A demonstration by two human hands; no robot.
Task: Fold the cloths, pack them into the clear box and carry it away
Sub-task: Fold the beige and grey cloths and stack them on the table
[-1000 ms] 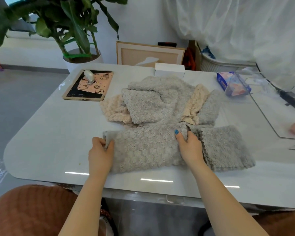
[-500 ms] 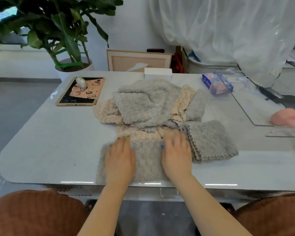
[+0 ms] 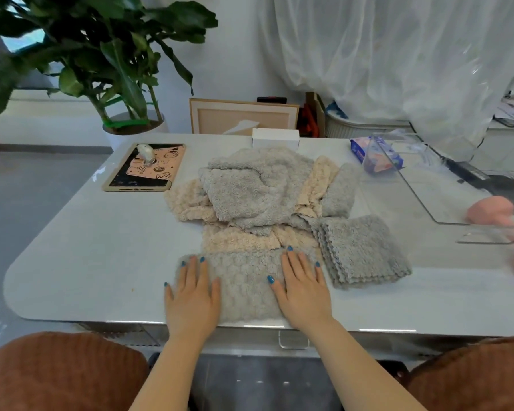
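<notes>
A grey fluffy cloth (image 3: 245, 280) lies folded at the table's front edge. My left hand (image 3: 192, 298) and my right hand (image 3: 304, 287) both press flat on it with straight fingers, one on each side. Just right of it sits a stack of folded grey cloths (image 3: 362, 250). Behind lies a loose pile of grey and beige cloths (image 3: 258, 191). The clear box (image 3: 445, 185) stands at the table's right side, with something pink (image 3: 490, 213) at its near corner.
A tablet in a pink case (image 3: 144, 169) lies at the back left, with a potted plant (image 3: 131, 126) behind it. A white box (image 3: 275, 139) and a blue tissue pack (image 3: 374, 157) sit near the table's (image 3: 86, 247) far edge. Brown seat cushions flank my arms below.
My hands pulled the grey cloth toward the front edge and folded it over. They went from gripping its edge to lying flat, and have now spread apart on it.
</notes>
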